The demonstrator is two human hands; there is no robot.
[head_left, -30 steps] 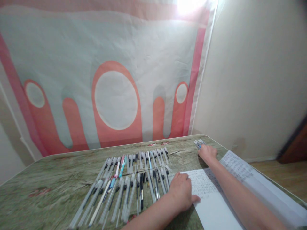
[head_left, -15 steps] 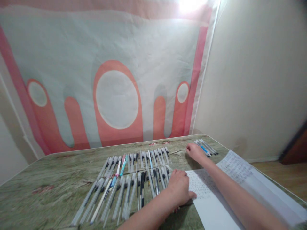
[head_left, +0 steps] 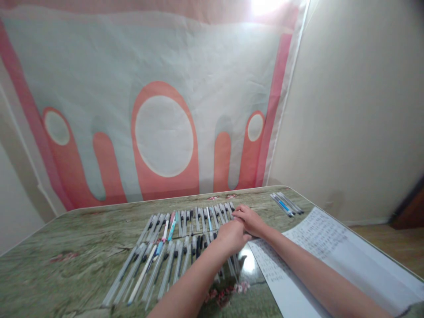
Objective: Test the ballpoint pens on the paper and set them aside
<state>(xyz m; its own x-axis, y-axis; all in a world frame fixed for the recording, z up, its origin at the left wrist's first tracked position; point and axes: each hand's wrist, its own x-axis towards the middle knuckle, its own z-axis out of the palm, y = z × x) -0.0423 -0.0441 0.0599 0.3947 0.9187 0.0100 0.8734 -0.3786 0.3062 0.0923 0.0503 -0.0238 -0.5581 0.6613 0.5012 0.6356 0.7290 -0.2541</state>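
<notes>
Two rows of pens lie side by side on the table, mostly clear barrels with black parts. My right hand (head_left: 251,220) is at the right end of the back row (head_left: 198,219), its fingers bent together against the last pens; whatever they pinch is hidden. Just in front, my left hand (head_left: 232,236) lies over the right end of the front row (head_left: 168,269), back of the hand up, its fingers hidden from view. Both hands overlap in view. Among the pens are a turquoise pen (head_left: 172,230), a cream pen (head_left: 142,274) and a black pen (head_left: 198,247).
Written sheets of paper (head_left: 344,256) lie at the right, under my right forearm. A small group of pens (head_left: 286,204), one with blue, lies at the far right corner. A printed cloth (head_left: 205,66) hangs behind the table (head_left: 82,247).
My right hand has moved left from beside the far-right pens to the end of the back row. My left hand has shifted left and away from me, off the paper's edge.
</notes>
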